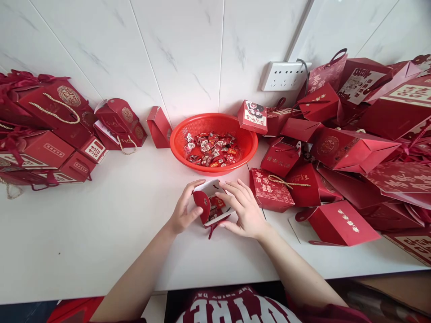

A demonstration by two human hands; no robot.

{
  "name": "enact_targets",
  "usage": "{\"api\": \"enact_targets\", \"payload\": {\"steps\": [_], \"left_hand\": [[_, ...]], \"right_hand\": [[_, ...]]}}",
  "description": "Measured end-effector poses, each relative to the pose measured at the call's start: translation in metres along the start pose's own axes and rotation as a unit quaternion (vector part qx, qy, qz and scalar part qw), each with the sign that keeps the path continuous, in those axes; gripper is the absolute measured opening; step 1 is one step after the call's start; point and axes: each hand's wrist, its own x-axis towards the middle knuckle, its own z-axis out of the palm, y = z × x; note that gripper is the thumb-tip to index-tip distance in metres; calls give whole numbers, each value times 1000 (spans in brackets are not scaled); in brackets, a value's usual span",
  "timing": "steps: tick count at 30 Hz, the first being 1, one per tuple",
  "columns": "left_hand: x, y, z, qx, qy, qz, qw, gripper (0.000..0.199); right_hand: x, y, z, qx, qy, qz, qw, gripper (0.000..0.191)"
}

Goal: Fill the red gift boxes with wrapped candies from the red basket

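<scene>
A small red candy box (218, 219), white inside, stands open at the top on the counter in front of me. Red-wrapped candies (217, 204) lie in it, and a dark red ribbon (212, 230) sticks out at its near side. My left hand (186, 208) grips the box's left side, thumb against the rounded red flap (202, 206). On the right side, my right hand (244, 208) holds the box with thumb in front and fingers over the rim. Just behind the box is a red plastic basket (215, 171) containing many wrapped candies (212, 149).
Red gift boxes (50, 112) with ribbons and rope handles are stacked at left. A larger heap of red boxes (357, 143) covers the right side. One narrow red box (159, 128) stands by the tiled wall. A power socket (285, 76) is mounted behind the heap.
</scene>
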Motion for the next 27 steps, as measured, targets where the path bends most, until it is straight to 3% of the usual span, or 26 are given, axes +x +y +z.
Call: {"api": "enact_targets", "payload": {"steps": [3,5,9,13,16,21,27], "left_hand": [[-2,12,12,41,12,-9,999,95],[-4,18,19,53,30,-38,997,97],[-6,16,21,1,38,-51,998,83],[-7,6,14,-89,33,-35,995,64],[-6,3,10,-56,44,1,997,51],[-2,3,5,95,26,56,994,49],[-2,-1,5,173,-24,50,983,66]], "right_hand": [[1,-3,2,0,4,11,1000,64],[1,-4,4,5,0,2,1000,63],[1,-6,4,-2,13,3,1000,50],[1,-2,1,-17,69,70,995,36],[2,2,0,18,88,120,989,39],[0,1,5,121,41,146,981,60],[2,-6,7,104,-63,59,991,64]]}}
